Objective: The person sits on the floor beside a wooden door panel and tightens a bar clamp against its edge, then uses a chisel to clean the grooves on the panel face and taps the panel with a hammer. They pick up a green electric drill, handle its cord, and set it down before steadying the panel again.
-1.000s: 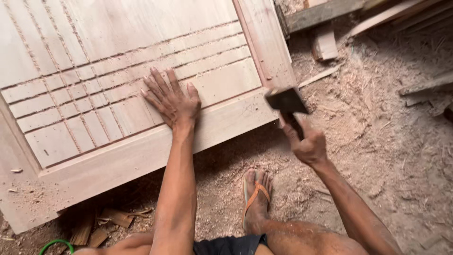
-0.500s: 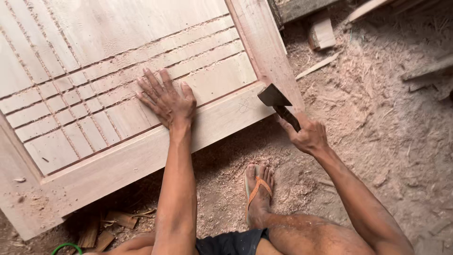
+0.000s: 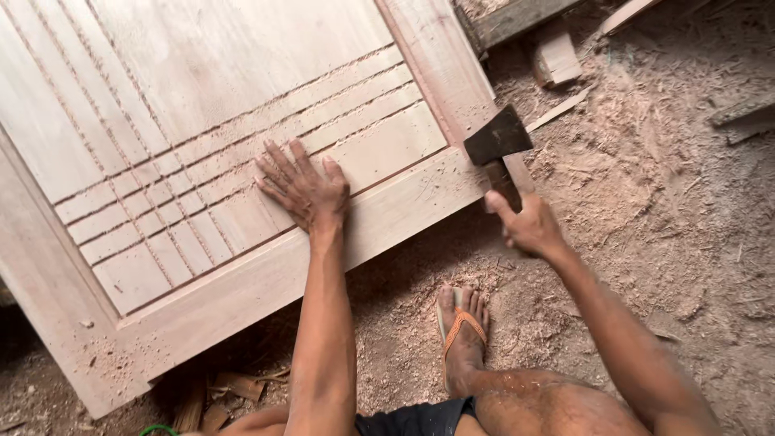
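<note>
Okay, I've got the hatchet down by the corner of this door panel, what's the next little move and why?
Probably a short, light tap of the hatchet on the frame corner. Its head sits right at that edge, the right hand has the handle, and the left hand lies flat on the door panel, well clear.
</note>
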